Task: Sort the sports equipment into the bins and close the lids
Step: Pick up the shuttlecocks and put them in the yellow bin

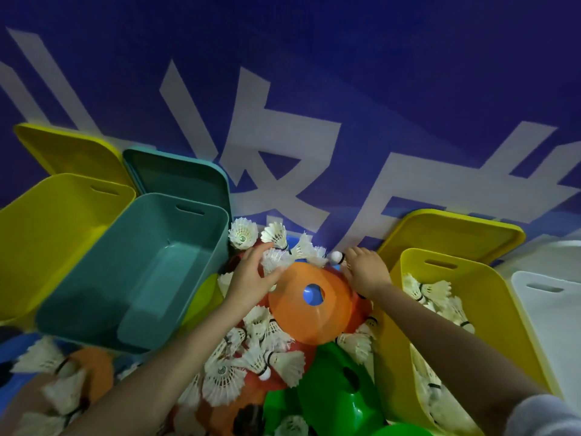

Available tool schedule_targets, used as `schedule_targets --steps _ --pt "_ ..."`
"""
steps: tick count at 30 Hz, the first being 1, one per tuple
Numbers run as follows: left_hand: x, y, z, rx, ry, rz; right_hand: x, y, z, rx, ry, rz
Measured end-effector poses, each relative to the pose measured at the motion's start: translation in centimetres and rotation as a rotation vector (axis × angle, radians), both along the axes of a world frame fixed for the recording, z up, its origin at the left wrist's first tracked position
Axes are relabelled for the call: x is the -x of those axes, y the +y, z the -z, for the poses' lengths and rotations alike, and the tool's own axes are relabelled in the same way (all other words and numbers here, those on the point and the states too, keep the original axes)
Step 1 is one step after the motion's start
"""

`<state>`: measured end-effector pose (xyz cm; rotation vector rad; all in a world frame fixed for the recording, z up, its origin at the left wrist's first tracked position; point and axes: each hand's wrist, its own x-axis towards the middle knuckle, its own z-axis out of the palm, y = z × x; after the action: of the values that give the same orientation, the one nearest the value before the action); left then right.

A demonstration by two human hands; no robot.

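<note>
Shuttlecocks, white feathered with cork tips [251, 360], lie heaped on the floor between the bins, mixed with an orange plastic disc cone [311, 313] and green plastic cones [333, 401].

Risk: feathers interlock in the cluster, so lifting one may drag neighbours out and scatter them. The orange cone sits on top of part of the heap; a tug beneath it could slide it off. Mis-sorting is also possible, since the teal plastic bin [138, 278] and left yellow plastic bin [47, 240] look empty and unassigned.

Left hand [251, 278]: fingers curled loosely around a white shuttlecock [276, 259] at the cone's far edge.

Right hand [364, 269]: pinches the cork end of another shuttlecock [335, 257]; grip partly hidden.

Right yellow plastic bin [490, 309], already holding shuttlecocks, stands just beside the right forearm. All lids are off.
</note>
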<state>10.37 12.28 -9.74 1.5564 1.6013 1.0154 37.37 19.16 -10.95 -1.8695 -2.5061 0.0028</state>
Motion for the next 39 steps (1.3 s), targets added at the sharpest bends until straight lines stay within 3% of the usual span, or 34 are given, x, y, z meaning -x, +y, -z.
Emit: schedule_targets --steps 8,13,17,21,28,33,39 --pt "-7.2 -2.4 -3.5 -0.006 -0.092 0.176 -5.3 -8.9 -4.6 -0.145 0.574 0.215" --pt "-13.7 -5.7 -5.4 -0.031 -0.063 0.342 -12.0 -15.7 -5.7 -0.207 0.770 0.513" --pt "-19.2 -7.6 -5.7 -0.032 -0.056 0.475 -17.1 -20.0 -5.8 -0.220 0.773 0.673" --pt "-23.8 -8.5 -5.3 -0.037 0.066 0.478 -20.2 -22.5 -5.0 -0.158 0.703 0.669" --pt "-27.2 -7.3 -3.4 -0.017 0.395 0.418 -20.8 -24.3 -2.5 0.009 0.464 0.472" --pt "-27.5 -6.6 -1.0 -0.072 0.762 0.426 -21.1 -24.4 -2.3 -0.010 0.489 0.495" --pt "-28.4 -6.2 -0.5 -0.062 0.996 0.475 -21.2 -24.5 -2.1 -0.051 0.517 0.464"
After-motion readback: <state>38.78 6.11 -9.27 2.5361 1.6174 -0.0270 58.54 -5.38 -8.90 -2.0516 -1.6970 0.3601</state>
